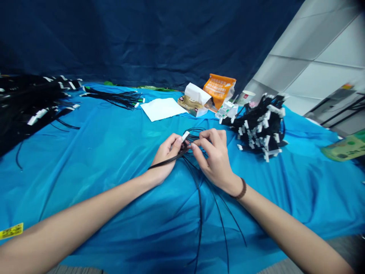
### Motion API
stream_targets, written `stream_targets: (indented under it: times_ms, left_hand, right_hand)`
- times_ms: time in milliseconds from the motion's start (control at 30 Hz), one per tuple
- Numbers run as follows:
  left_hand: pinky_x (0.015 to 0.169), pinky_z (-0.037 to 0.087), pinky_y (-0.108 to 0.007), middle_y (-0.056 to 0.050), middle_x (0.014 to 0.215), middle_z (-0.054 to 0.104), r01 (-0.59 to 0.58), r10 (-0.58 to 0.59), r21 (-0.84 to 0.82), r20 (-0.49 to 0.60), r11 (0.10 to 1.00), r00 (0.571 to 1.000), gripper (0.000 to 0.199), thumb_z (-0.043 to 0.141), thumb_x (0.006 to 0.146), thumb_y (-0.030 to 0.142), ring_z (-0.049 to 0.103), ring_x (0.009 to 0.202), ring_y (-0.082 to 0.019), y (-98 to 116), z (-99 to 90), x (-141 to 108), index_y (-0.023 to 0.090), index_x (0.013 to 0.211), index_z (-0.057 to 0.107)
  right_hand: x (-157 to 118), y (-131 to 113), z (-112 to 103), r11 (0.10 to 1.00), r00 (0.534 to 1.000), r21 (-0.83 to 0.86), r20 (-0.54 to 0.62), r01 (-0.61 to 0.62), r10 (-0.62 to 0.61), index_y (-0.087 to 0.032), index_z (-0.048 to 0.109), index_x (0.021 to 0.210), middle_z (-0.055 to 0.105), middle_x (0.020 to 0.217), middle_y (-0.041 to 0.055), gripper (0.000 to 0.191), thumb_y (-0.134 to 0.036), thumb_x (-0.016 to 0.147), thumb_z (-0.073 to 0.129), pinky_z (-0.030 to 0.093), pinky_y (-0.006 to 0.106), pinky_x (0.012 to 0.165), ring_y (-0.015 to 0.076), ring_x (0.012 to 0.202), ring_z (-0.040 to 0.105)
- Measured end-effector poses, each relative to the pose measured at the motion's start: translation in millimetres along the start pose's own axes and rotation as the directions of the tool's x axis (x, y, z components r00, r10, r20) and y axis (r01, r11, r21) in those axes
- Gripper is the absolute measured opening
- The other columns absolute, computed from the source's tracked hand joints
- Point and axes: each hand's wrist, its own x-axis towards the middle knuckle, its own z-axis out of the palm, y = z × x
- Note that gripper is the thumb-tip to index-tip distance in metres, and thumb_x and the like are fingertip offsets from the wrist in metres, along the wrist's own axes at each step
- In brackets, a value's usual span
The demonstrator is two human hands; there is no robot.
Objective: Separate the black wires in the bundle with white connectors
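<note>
Near the middle of the blue-covered table, my left hand (pixel 168 155) is closed around a bundle of thin black cables (pixel 167 161). A white connector (pixel 185 136) pokes up by its thumb. My right hand (pixel 213 154) meets it from the other side, thumb and index finger pinched at the bundle. What exactly those fingertips grip is too small to make out, though it lies among the cables. Looped cable shows behind the fingertips, and several loose ends trail down toward the front edge. A brown band circles my right wrist.
Piles of black cables with white connectors lie at the left (pixel 25 102) and right (pixel 259 127). A smaller cable bunch (pixel 114 97), white paper (pixel 163 109), an orange packet (pixel 219 90) and a paper cup (pixel 245 97) stand toward the back. Dark blue cloth hangs behind.
</note>
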Motion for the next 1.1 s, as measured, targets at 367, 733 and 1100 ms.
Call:
stream_targets:
  times_ms: [367, 733, 1100]
  left_hand:
    - [0.067, 0.039, -0.019, 0.002, 0.07, 0.054, -0.008, 0.007, 0.036, 0.004, 0.999, 1.0, 0.018, 0.053, 0.081, 0.035, 0.049, 0.068, -0.01, -1.5, -1.0, -2.2, 0.018, 0.075, 0.058]
    - [0.078, 0.049, -0.046, -0.004, 0.086, 0.061, 0.218, -0.243, -0.439, -0.001, 0.872, 0.97, 0.012, 0.04, 0.087, 0.018, 0.064, 0.088, -0.022, 20.5, -11.2, 9.8, 0.016, 0.075, 0.043]
    - [0.085, 0.047, -0.045, -0.006, 0.087, 0.064, 0.25, -0.239, -0.516, 0.089, 0.819, 0.967, 0.017, 0.038, 0.088, 0.018, 0.065, 0.086, -0.021, 20.8, -8.8, 8.5, 0.015, 0.074, 0.047]
  right_hand:
    - [-0.9, 2.1, 3.1, 0.998, 0.999, -0.035, 0.013, 0.05, -0.05, -0.017, 0.054, 0.079, 0.05, 0.087, 0.0063, 0.012, -0.023, 0.085, 0.046, 0.038, 0.033, 0.073, 0.0173, 0.083, 0.042]
    - [6.2, 48.7, -3.7, 0.935, 0.942, -0.201, -0.111, 0.292, -0.318, -0.025, 0.043, 0.124, 0.053, 0.106, 0.0076, 0.047, -0.031, 0.08, 0.057, 0.039, 0.036, 0.086, 0.0196, 0.098, 0.048]
    - [5.2, 42.8, -2.8, 0.737, 0.71, -0.327, -0.221, 0.592, -0.669, -0.026, 0.062, 0.09, 0.063, 0.091, -0.0003, 0.022, -0.015, 0.071, 0.067, 0.046, 0.026, 0.075, 0.0119, 0.083, 0.05]
